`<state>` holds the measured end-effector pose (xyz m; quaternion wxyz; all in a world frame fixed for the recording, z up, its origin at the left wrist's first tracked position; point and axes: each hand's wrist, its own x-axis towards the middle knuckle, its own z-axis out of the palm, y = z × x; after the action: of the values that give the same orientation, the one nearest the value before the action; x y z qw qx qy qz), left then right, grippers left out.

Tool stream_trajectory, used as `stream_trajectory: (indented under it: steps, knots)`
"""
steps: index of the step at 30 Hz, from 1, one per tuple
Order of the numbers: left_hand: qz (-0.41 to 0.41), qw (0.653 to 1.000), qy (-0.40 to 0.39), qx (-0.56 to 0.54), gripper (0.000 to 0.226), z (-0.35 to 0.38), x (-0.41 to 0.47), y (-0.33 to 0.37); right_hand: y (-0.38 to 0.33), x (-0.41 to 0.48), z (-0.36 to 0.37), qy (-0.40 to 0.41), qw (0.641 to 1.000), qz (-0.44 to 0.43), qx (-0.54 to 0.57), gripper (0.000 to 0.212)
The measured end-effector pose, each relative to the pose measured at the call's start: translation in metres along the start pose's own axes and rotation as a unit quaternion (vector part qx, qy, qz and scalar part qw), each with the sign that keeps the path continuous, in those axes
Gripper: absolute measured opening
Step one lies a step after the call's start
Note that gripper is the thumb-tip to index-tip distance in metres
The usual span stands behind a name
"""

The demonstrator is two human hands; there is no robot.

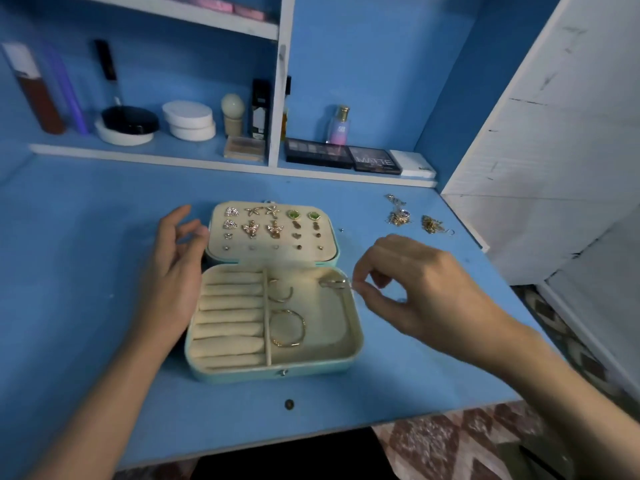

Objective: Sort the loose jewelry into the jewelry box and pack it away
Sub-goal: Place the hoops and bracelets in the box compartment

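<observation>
Fingers point(363, 289) of the right hand point(419, 282): thumb and forefinger tips pressed together in a pinch at the right rim of the jewelry box point(356, 341). Blur hides whether a small piece sits between them.

Left hand point(173, 271): fingers loosely spread, holding nothing. It lies along the box's left side, fingertips just beside the lid edge; contact cannot be told.

Box: open flat on the tabletop point(104, 220), lid away from the person.
- Lid panel: rows of earrings point(273, 221).
- Tray, left: ring rolls point(228, 320), no rings seen.
- Tray, right: a hoop point(282, 294), a bangle point(289, 329) and a gold piece point(332, 283) in the far right corner, just left of the pinching fingertips.

Loose jewelry remaining: two tangles of chains point(398, 216), side by side near the tabletop's far right corner, beyond and to the right of the right hand and well apart from the box. The left tangle trails a strand toward the shelf point(207, 164). A small stud point(341, 230) lies just beside the lid's right edge.

Judgement: the right hand is the nearer to the chains, and nothing appears to stand between. Tangled links may snag or drag when lifted.

Also present: a dark round item point(289, 404) near the front edge; makeup palettes point(318, 152) and a perfume bottle point(339, 126) on the shelf.
</observation>
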<state>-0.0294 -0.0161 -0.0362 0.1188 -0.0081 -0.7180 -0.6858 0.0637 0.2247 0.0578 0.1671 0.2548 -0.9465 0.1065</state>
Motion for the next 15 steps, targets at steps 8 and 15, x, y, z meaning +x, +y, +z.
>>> stream_trajectory:
  steps: [8,15]
  knots:
    - [-0.012,1.000,-0.002,0.021,0.028,-0.001,-0.003,0.006,-0.007,0.009,0.044,-0.017,0.990,-0.076,-0.115,0.016]
    - [-0.008,0.999,-0.004,0.046,0.031,-0.001,-0.005,0.008,-0.002,0.009,0.042,-0.040,0.993,-0.043,-0.102,0.018]
